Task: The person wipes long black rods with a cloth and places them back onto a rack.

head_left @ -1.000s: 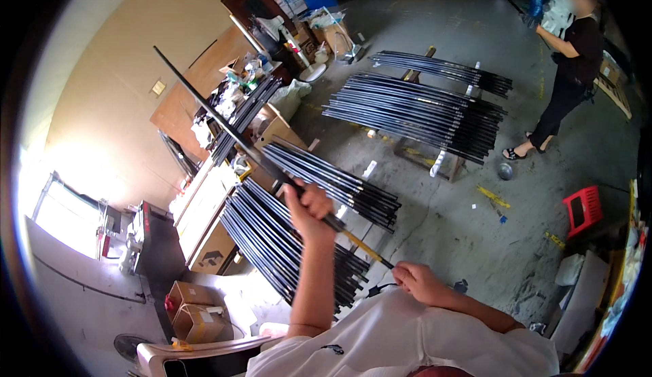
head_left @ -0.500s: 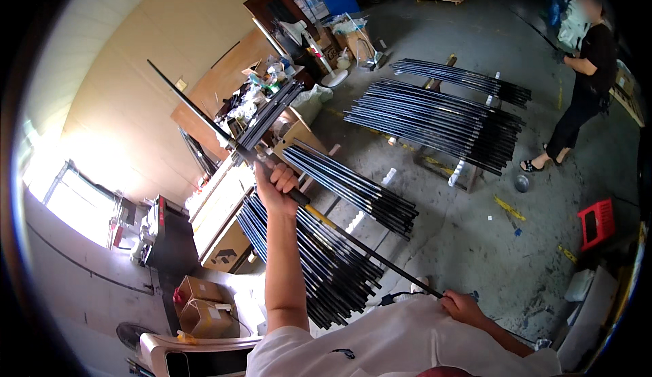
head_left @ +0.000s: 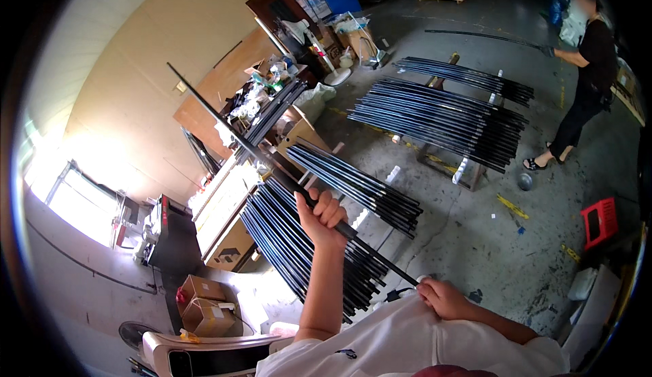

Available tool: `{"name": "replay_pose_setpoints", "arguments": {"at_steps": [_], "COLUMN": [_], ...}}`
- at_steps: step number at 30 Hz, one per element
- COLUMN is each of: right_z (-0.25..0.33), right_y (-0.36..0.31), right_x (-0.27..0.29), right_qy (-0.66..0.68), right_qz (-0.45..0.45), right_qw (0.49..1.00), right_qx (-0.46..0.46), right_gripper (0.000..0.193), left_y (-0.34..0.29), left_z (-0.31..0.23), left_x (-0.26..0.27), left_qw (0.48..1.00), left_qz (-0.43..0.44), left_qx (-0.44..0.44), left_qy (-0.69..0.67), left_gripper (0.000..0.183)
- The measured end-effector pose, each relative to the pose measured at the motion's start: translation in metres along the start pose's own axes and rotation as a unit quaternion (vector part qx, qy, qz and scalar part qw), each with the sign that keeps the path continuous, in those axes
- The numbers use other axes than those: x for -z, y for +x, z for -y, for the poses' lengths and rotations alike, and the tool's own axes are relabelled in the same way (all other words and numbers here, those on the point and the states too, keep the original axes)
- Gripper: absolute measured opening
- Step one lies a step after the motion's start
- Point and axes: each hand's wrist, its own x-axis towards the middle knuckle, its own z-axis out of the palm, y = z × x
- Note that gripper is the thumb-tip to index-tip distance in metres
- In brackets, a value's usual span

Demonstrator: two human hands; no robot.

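Two brown boxes [head_left: 204, 304] (stacked), hands gripping rod [head_left: 272, 166]

Racks of dark rods [head_left: 441, 116], red crate [head_left: 598, 221], cardboard boxes [head_left: 204, 306], another person [head_left: 584, 78].

Bare concrete floor [head_left: 475, 241] to my right is open for passage. Rod racks [head_left: 312, 241] crowd just below my left hand [head_left: 322, 214]; cluttered bench [head_left: 265, 99] blocks beyond. Second rack [head_left: 441, 116] stands well apart.
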Motion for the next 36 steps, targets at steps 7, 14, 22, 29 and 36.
{"name": "replay_pose_setpoints", "arguments": {"at_steps": [7, 14, 22, 29, 36], "right_z": [0.023, 0.023, 0.010, -0.039, -0.084], "right_y": [0.022, 0.031, 0.032, 0.028, 0.008], "right_x": [-0.006, -0.002, 0.011, 0.017, 0.021], "right_qy": [0.060, 0.112, -0.015, -0.041, -0.078], "right_qz": [0.038, 0.009, -0.071, -0.122, -0.224], "right_qw": [0.997, 0.993, 0.988, 0.981, 0.962], "right_qx": [-0.003, 0.034, 0.137, 0.147, 0.137], "right_gripper": [0.030, 0.026, 0.030, 0.030, 0.033], "left_y": [-0.033, -0.050, -0.055, -0.068, -0.029], "left_z": [0.023, 0.054, 0.076, 0.091, 0.068], "left_x": [-0.002, -0.010, 0.002, 0.031, 0.004], "left_qw": [0.998, 0.997, 0.989, 0.948, 0.929], "left_qz": [-0.055, -0.059, -0.085, 0.063, 0.076], "left_qx": [-0.011, 0.047, 0.036, 0.069, 0.026], "left_qy": [-0.017, 0.028, 0.119, 0.304, 0.362], "left_gripper": [0.033, 0.035, 0.035, 0.056, 0.060]}}
